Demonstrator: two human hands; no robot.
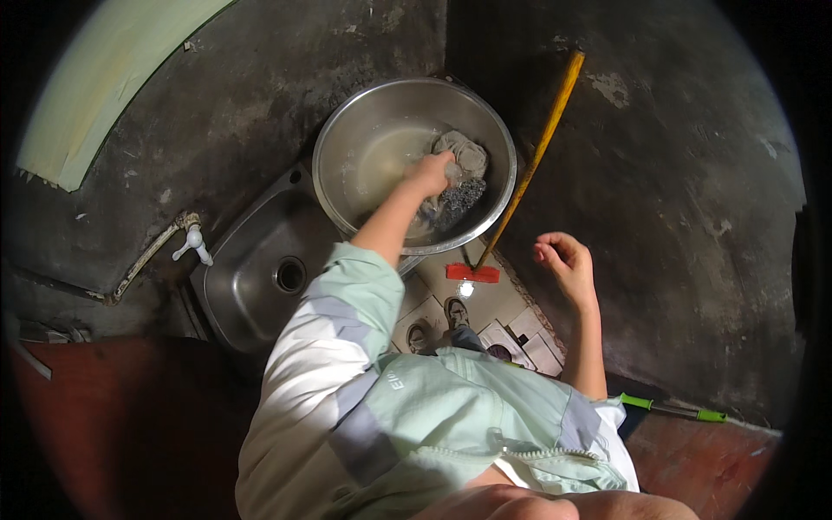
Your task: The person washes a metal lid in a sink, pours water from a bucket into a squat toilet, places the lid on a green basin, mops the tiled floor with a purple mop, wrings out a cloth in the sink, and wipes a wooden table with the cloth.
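Observation:
A large stainless steel basin (338, 130) stands before me, with cloudy water (380, 162) in it. My left hand (430, 175) reaches down into it, its fingers closed on a wet, bunched grey cloth (463, 151); some fingertips are hidden. Below the hand lies a dark, speckled, wet mass (463, 198); I cannot tell whether it belongs to the same cloth. My right hand (567, 260) is raised to the right of the basin, loosely curled and holding nothing, with the thumb apart from the fingers.
At left is a steel sink (240, 286) below a white tap (194, 244). A yellow-handled floor tool (543, 146) with a red head (472, 273) leans on the dark wall (663, 195). My shoes (457, 312) stand on floor tiles (497, 302). A green-gripped pole (676, 409) lies at right.

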